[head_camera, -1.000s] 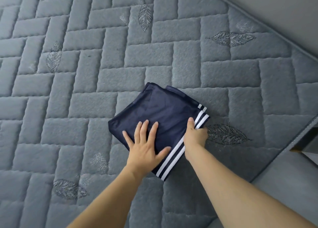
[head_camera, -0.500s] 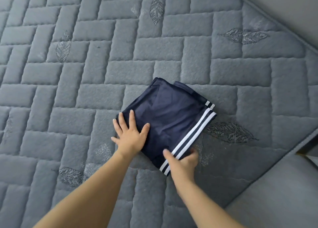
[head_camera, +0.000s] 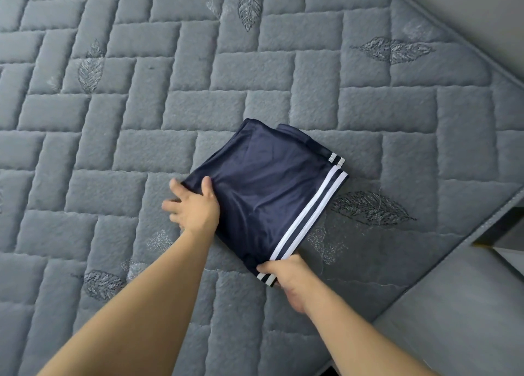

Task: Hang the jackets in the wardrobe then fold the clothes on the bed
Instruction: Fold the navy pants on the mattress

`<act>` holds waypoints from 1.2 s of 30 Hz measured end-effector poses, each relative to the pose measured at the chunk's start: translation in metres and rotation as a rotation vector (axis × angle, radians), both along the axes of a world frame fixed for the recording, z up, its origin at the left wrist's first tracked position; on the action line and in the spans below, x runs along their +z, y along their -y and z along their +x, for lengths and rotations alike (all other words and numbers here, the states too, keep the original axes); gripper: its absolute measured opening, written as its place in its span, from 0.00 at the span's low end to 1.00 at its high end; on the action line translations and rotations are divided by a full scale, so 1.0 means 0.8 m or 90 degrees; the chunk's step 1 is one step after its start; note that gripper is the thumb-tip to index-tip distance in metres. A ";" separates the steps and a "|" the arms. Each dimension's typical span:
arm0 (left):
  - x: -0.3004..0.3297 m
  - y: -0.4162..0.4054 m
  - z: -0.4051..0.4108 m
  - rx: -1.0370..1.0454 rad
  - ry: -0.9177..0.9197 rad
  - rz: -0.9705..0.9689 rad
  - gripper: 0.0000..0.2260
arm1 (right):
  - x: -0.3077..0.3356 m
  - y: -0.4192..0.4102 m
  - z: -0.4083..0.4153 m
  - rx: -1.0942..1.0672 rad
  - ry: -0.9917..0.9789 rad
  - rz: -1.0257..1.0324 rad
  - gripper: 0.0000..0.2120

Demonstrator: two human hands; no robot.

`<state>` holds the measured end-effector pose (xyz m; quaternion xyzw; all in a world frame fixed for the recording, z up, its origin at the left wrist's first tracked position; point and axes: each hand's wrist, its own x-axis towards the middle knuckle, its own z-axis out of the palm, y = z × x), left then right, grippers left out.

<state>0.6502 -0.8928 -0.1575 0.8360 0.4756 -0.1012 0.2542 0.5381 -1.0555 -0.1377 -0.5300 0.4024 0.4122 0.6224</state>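
A grey quilted bed (head_camera: 175, 114) fills nearly the whole view, its cover stitched in a brick-like pattern with embroidered leaves scattered over it; its edge runs diagonally down the right side, and beyond that edge lies a plain grey surface. Slightly right of the middle of the bed lies a folded navy garment (head_camera: 263, 188) of shiny fabric, a compact four-sided bundle turned so that its corners point up, down, left and right in the picture. Its long axis runs from the lower left toward the upper right, following two white stripes (head_camera: 307, 217) along its right-hand edge, which run from the near corner up to the far right corner. A second folded layer shows along the far edge. The left hand (head_camera: 192, 205) is at the garment's left corner, thumb on top of the cloth and fingers curled round the edge, gripping it. The right hand (head_camera: 289, 279) is at the near corner, where the stripes end, thumb pressed on top and fingers tucked beneath, pinching the fabric. Both bare forearms reach in from the bottom of the view.
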 end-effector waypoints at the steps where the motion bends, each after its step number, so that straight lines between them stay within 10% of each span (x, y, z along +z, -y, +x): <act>1: 0.001 0.002 0.004 0.058 -0.011 -0.027 0.28 | 0.000 0.000 0.000 0.001 0.003 0.008 0.16; 8: -0.012 -0.011 0.028 0.010 0.103 -0.048 0.11 | -0.012 0.015 -0.008 0.007 -0.013 0.063 0.17; 17: -0.005 -0.012 0.049 -0.302 -0.001 0.183 0.28 | -0.012 0.037 0.018 -0.093 -0.003 0.104 0.23; 25: 0.024 0.044 0.131 -0.351 -0.019 -0.287 0.12 | -0.007 0.079 0.126 -0.291 0.042 -0.020 0.33; 36: 0.089 0.072 0.087 -0.321 -0.081 -0.445 0.10 | 0.047 0.099 0.089 -0.376 0.177 -0.054 0.18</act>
